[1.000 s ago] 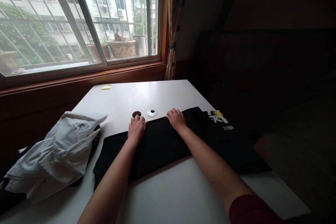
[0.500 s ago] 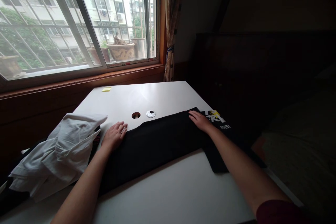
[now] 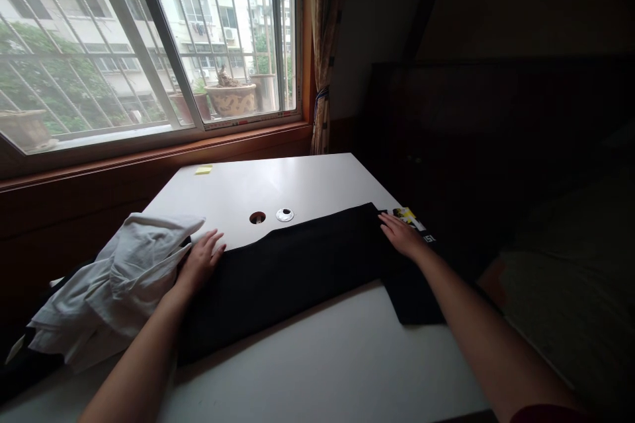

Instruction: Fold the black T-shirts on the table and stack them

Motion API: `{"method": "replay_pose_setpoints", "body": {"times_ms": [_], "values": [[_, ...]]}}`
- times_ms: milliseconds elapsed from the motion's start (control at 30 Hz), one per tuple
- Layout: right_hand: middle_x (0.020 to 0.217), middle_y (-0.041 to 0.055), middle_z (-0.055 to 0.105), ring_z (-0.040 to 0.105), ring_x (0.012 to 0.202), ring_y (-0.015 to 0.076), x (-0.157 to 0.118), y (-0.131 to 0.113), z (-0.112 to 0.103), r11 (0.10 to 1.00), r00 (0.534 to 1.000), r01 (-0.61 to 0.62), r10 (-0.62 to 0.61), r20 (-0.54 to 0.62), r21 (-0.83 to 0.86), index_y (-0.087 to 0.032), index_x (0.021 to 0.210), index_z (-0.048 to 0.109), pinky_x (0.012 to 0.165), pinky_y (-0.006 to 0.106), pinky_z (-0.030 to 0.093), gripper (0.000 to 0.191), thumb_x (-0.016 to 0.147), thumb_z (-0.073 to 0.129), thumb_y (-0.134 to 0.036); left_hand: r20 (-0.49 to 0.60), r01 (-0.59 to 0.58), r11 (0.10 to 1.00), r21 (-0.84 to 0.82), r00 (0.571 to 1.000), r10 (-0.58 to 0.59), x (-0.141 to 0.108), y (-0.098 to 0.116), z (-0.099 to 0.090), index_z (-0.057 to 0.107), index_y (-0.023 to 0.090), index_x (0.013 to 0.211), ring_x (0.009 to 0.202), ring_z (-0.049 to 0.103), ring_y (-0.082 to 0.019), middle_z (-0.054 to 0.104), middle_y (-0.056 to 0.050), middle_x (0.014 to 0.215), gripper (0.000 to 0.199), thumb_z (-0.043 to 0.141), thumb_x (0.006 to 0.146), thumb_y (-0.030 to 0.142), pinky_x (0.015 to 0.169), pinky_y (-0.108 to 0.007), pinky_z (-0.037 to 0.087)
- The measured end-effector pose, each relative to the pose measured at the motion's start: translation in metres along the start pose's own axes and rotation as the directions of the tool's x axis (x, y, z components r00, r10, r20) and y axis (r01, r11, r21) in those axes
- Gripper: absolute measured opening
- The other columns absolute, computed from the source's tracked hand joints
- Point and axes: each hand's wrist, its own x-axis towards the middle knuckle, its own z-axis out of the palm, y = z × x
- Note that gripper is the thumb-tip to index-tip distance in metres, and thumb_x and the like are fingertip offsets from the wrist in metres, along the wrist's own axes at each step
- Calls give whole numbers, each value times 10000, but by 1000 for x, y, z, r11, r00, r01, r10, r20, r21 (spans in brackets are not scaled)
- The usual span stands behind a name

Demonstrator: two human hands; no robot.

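Observation:
A black garment (image 3: 292,268) lies folded into a long flat strip across the white table (image 3: 317,178). Its right end shows a white and yellow print (image 3: 413,218), and a dark flap hangs toward me below that end. My left hand (image 3: 201,259) rests by the strip's left end with fingers stretched out and holds nothing. On the right end, beside the print, lies my right hand (image 3: 401,235), flat with its fingers extended. A crumpled white cloth (image 3: 119,277) sits on dark fabric just left of my left hand.
Two round holes (image 3: 257,218) are in the tabletop, one with a silvery cover (image 3: 284,215). A yellow sticky note (image 3: 204,170) is near the far left corner. Beyond stand a barred window (image 3: 198,46) and a tied curtain (image 3: 322,59). The right side is dark.
My left hand has slid left along the black garment toward the white cloth. My right hand has moved right, onto the printed end, covering part of the lettering.

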Motion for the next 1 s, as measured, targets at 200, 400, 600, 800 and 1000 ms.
{"method": "replay_pose_setpoints", "body": {"times_ms": [200,400,600,800,1000], "values": [[1539,68,510,430,1451,278,0,1,1,1000,1000,13,-13,-24,3,-233,1453,553,1219,495,344,511,1007,370,-404,131,-290,957,0,949,288,-32,99,-18,439,269,1502,1505,332,-274,437,-70,1588,461,396,1058,385,1212,-538,344],[1525,71,527,447,1439,274,-1,1,2,1000,999,24,-25,-37,-3,-229,1441,564,1213,487,354,509,996,377,-390,372,-397,915,65,861,347,-63,135,5,228,343,1607,1531,258,-296,268,-34,1666,613,390,1048,538,1225,-571,284],[1517,69,536,459,1427,290,-3,-1,0,1000,999,20,-20,-46,-3,-241,1431,577,1201,503,367,507,991,379,-398,365,-234,956,176,918,157,-56,79,3,220,343,1608,1551,202,-266,220,-11,1677,614,338,1049,568,1253,-539,201],[1504,67,550,468,1420,285,-3,-2,-1,999,998,33,-33,-55,-8,-237,1420,587,1200,488,370,508,983,380,-394,334,-64,968,244,942,-22,-52,43,-2,297,255,1597,1552,198,-270,233,-46,1672,622,356,1045,536,1245,-525,222],[1497,90,554,471,1418,279,-3,-1,1,999,997,46,-48,-65,-18,-203,1412,589,1204,479,362,514,978,373,-375,338,-73,967,245,941,-15,-52,42,-1,312,246,1592,1552,195,-268,227,-53,1672,618,367,1044,526,1247,-528,220]]}}
